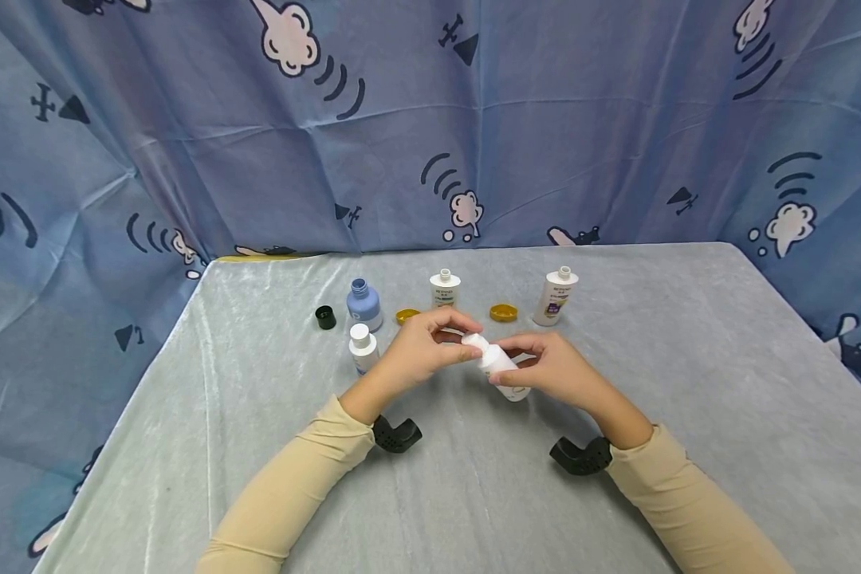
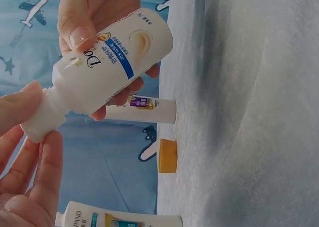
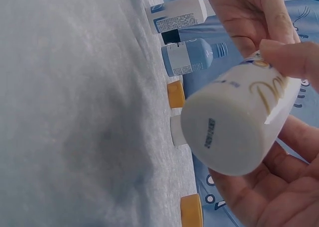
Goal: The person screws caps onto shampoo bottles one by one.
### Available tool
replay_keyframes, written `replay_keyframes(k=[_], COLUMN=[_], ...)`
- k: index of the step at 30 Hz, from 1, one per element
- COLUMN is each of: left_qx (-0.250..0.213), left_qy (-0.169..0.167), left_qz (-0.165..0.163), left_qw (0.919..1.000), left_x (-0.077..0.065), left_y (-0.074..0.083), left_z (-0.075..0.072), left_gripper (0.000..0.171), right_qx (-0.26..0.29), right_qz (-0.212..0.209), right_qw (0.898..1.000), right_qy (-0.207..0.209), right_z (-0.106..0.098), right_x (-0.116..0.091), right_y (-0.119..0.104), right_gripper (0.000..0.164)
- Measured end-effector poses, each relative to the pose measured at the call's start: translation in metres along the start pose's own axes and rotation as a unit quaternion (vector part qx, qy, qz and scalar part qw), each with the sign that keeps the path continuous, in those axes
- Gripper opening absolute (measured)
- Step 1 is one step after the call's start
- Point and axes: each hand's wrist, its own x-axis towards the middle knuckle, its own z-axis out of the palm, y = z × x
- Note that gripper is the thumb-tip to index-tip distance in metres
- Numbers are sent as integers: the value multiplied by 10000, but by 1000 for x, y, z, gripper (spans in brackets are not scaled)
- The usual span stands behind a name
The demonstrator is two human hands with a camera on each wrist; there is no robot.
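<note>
One bottle (image 2: pixel 117 62): our left hand (image 1: pixel 425 341) is pinching its cap (image 2: pixel 45 117), right hand (image 1: pixel 551 367) gripping it, only right-wrist view showing base code (image 3: pixel 210 133).

White blue-banded bottle (image 2: pixel 112 67), blue bottle (image 1: pixel 363 309), yellow caps (image 1: pixel 503 313), grey cloth (image 1: pixel 696 351), blue cartoon-printed curtain (image 1: pixel 581 143)

The sleeves (image 1: pixel 294 482) are plain beige and lightly creased. Two curved black wrist pieces (image 1: pixel 579 457) show small holes.
</note>
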Motion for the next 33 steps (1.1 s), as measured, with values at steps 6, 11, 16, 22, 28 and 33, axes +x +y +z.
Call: replay_keyframes(k=[6,11,16,22,28,33], left_qx=[7,60,267,49,-329,-282], left_qy=[-134,232,413,116,-464,-44], left_qz=[327,178,-80,-75,3,0], left_qw=[9994,9996,9988,9999,9984,9996], left_x=[1,1,2,0,0,0], left_y=[-2,-4,-6,-4,-1,-2], left_z=[-2,-5,-7,-7,-8,-10], left_gripper=[52,44,26,26,38,38], right_qx=[58,-25,-68,-37,-2,69], right_qz=[-2,9,50,3,9,25], right_qw=[10000,10000,9999,10000,10000,10000], right_qy=[-46,-52,-56,-42,-13,9], right_z=[0,0,0,0,0,2], right_x=[0,1,1,1,1,1], right_y=[0,-3,-2,-1,0,1], right_gripper=[45,45,45,45,44,46])
